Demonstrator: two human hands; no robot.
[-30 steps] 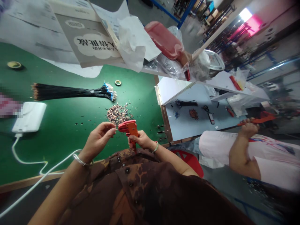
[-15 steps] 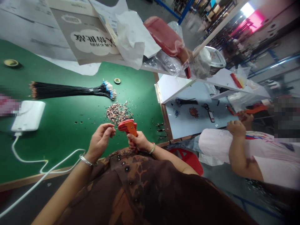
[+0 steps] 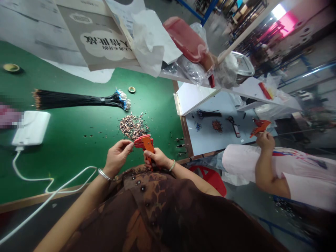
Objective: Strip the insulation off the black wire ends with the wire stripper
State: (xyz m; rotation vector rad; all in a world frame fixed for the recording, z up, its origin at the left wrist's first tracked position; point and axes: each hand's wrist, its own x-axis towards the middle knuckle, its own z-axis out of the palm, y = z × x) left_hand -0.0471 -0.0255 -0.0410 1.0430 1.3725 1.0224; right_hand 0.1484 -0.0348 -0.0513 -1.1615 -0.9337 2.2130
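My right hand (image 3: 156, 158) is wrapped round the handles of an orange crimping tool (image 3: 144, 143), held upright just above the table's near edge. My left hand (image 3: 118, 156) is pinched at the tool's jaws, holding something too small to make out. Just beyond the tool lies a heap of small copper terminals (image 3: 132, 125) on the green table (image 3: 78, 133). Farther back lies a bundle of black wires (image 3: 78, 100) with blue-tipped ends.
A white power bank (image 3: 32, 128) with a white cable (image 3: 49, 185) lies at left. Two tape rolls (image 3: 132, 89) sit on the mat. Papers and bags hang over the shelf (image 3: 110, 42) above. A co-worker's hand (image 3: 265, 141) holds an orange tool at the white bench (image 3: 210, 136).
My left hand moved slightly closer to the tool's jaws. The co-worker's hand shifted left and lifted an orange tool over the white bench.
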